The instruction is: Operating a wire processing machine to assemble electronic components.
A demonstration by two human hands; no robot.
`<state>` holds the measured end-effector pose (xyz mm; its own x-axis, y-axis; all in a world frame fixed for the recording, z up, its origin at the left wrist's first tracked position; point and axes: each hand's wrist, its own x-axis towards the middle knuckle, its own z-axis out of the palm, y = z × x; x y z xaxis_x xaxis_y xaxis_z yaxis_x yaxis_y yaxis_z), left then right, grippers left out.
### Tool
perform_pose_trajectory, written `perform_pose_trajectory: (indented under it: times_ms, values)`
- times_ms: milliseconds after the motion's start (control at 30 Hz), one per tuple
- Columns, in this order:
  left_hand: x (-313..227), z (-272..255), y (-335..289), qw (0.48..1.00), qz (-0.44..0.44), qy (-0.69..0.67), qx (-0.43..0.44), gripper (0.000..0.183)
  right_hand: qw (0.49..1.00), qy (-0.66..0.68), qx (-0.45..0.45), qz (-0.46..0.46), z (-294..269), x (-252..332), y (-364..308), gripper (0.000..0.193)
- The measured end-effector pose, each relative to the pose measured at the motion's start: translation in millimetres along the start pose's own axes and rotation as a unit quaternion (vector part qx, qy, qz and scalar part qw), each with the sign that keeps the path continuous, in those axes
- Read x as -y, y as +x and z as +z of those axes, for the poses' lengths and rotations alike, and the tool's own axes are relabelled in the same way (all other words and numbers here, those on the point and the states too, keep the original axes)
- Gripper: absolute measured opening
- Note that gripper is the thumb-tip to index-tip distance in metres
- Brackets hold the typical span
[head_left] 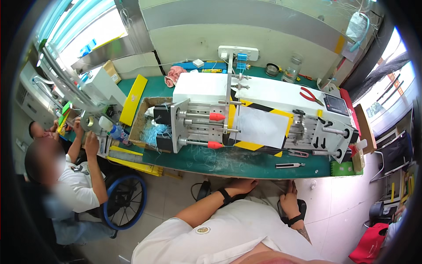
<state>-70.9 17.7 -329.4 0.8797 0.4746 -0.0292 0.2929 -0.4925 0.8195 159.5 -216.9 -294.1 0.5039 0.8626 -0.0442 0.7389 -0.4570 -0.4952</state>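
My left hand point(241, 186) rests on my lap just below the front edge of the bench, fingers lying loosely and holding nothing I can see. Beside it, my right hand point(289, 203) also lies on my lap, its fingers stretched towards the bench edge, with nothing in it. Both hands are apart from the white bench machine point(198, 90), which has metal rods with red tips point(214, 144) and a yellow-black striped plate point(259, 125) bearing a white sheet. A utility knife point(289, 165) lies on the green bench top point(211, 163) nearest my hands.
Left of the machine stands a cardboard box point(140, 125) with blue strands. Red-handled pliers point(311, 96) lie on the machine near a dark control panel point(335, 104). A co-worker point(81, 180) sits at the left beside a blue-rimmed wheel point(125, 200). A red bag point(370, 243) is at lower right.
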Motion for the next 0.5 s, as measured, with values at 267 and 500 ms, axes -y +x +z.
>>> perform_pose_trajectory:
  times_ms: [267, 500]
  values:
    - [30.6, 20.9, 6.8, 0.973, 0.154, 0.078, -0.152, 0.017, 0.981, 0.036, 0.073, 0.174, 26.3, -70.2, 19.7, 0.055]
    - [53.4, 32.9, -10.4, 0.953, 0.130, 0.134, -0.239, 0.032, 0.965, 0.140, -0.103, 0.195, 62.0, -111.2, 36.5, 0.044]
